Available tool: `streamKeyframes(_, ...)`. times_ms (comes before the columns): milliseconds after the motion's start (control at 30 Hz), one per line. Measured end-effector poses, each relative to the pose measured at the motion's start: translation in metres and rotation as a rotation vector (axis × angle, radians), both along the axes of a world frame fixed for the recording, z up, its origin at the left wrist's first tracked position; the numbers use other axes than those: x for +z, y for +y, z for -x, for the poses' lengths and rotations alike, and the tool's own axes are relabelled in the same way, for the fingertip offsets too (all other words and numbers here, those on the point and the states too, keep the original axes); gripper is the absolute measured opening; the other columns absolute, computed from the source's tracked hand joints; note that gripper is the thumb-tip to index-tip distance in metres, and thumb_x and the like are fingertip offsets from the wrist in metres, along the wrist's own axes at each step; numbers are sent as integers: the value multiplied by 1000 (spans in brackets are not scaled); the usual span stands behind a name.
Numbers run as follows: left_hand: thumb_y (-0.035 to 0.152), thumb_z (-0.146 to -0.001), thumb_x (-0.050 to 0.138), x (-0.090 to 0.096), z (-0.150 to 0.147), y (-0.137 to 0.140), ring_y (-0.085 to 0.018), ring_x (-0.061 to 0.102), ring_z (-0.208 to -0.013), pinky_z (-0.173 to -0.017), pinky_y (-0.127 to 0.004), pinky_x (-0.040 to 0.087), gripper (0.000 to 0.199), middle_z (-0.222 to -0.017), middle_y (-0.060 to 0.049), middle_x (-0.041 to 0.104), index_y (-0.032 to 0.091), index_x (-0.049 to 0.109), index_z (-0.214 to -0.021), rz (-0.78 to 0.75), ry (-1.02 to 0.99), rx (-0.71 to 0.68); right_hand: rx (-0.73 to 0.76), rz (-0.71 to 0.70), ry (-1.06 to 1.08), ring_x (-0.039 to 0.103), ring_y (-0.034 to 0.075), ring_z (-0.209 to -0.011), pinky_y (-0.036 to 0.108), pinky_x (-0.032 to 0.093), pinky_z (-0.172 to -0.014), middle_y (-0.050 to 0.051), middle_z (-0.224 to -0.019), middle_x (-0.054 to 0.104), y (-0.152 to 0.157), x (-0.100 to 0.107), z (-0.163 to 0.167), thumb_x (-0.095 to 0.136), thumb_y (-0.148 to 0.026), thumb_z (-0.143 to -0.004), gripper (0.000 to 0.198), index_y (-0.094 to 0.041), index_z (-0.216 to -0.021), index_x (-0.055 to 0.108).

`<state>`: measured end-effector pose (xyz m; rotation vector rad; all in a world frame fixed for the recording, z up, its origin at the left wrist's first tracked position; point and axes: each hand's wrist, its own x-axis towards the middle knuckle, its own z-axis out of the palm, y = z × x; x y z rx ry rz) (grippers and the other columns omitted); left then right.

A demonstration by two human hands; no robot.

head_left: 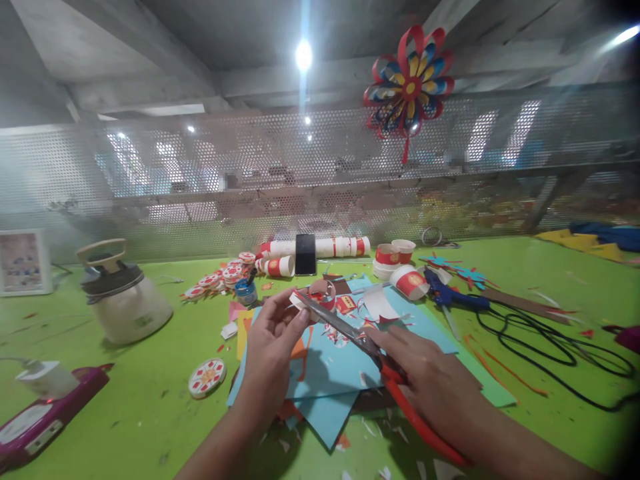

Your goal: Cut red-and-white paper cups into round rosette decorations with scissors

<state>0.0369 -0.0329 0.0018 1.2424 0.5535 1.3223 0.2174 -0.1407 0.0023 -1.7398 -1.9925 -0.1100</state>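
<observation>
My left hand (pixel 274 340) pinches a small white-and-red piece of paper (pixel 297 301) between thumb and fingers. Red-handled scissors (pixel 345 328) are gripped in my right hand (pixel 433 367), and their blades reach left to the paper piece. Whether the blades are on the paper or just beside it I cannot tell. Just behind the blades is a cut paper cup ring (pixel 324 292). Below both hands lie light-blue paper sheets (pixel 335 373), strewn with red and white clippings (pixel 336 335) and a small red paper piece (pixel 345 305).
At the back are a phone (pixel 306 255), stacked cups (pixel 330 247) and a blue jar (pixel 245 292). A glue gun (pixel 453 293) trails a black cable on the right. Left stand a jug (pixel 125 307) and a power strip (pixel 55 413). A decorated disc (pixel 207 378) lies nearby.
</observation>
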Motion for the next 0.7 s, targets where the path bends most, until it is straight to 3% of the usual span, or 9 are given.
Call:
streamKeyframes(333, 29, -74, 75, -2, 0, 3, -21, 66, -94, -87, -37, 52, 40, -105, -9, 70, 17, 61, -109, -18, 14, 21, 18, 22, 27, 64, 29, -84, 42, 52, -70, 14, -92, 67, 0, -4, -4, 48, -8, -80, 43, -13, -121, 61)
streamKeyframes(500, 31, -73, 74, 1, -1, 0, -21, 65, -92, -87, -37, 52, 40, -101, -9, 70, 16, 60, -108, -5, 33, 30, -3, 44, 87, 65, 27, -87, 39, 50, -75, 12, -95, 70, 5, -4, -11, 48, -9, -80, 42, -17, -118, 63)
streamKeyframes(600, 32, -73, 74, 0, -1, 2, -19, 65, -84, -82, -37, 53, 43, -93, -6, 69, 17, 59, -110, 10, 26, 23, -104, 69, 77, 66, 25, -89, 33, 47, -75, 9, -100, 72, 16, -4, -24, 47, -12, -85, 38, -23, -116, 65)
streamKeyframes(700, 32, -72, 74, -2, -1, 6, -18, 65, -82, -78, -32, 52, 45, -89, -4, 68, 17, 58, -111, -21, 104, 59, -261, 180, -21, 68, 30, -88, 33, 45, -68, 14, -98, 73, 30, -7, -39, 49, -17, -86, 35, -18, -117, 65)
